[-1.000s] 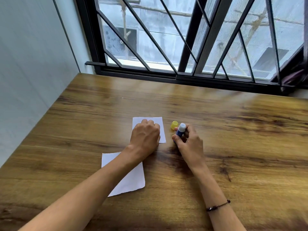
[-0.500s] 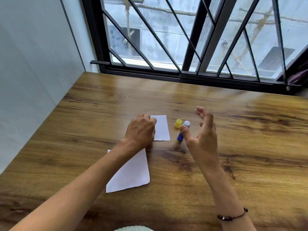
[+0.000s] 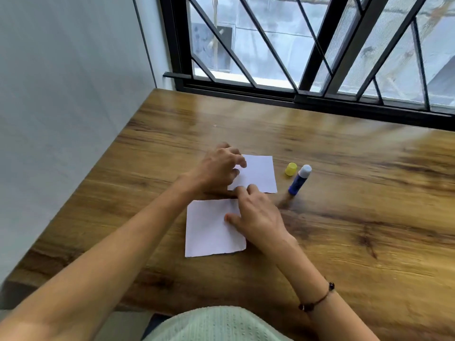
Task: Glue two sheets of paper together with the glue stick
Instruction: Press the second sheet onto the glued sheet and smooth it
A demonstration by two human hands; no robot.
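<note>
Two white paper sheets lie flat on the wooden bench (image 3: pixel 344 217); far sheet (image 3: pixel 258 173) and near sheet (image 3: pixel 211 230) sit just apart, a strip of wood between them. Left hand (image 3: pixel 216 168) rests at the far sheet's left edge, fingers curled loosely, tips on the paper; whether they pinch it, cannot tell. Right hand (image 3: pixel 258 215) lies over the near sheet's right part, fingers extended and slightly spread, foremost tips reaching the far sheet's near edge; thumb on the near sheet. Glue stick (image 3: pixel 299 180), blue body, uncapped, white tip up, stands right of the far sheet; yellow cap (image 3: pixel 291 169) just beside it, far-left. Dark bracelet (image 3: pixel 317 297) on right wrist.
</note>
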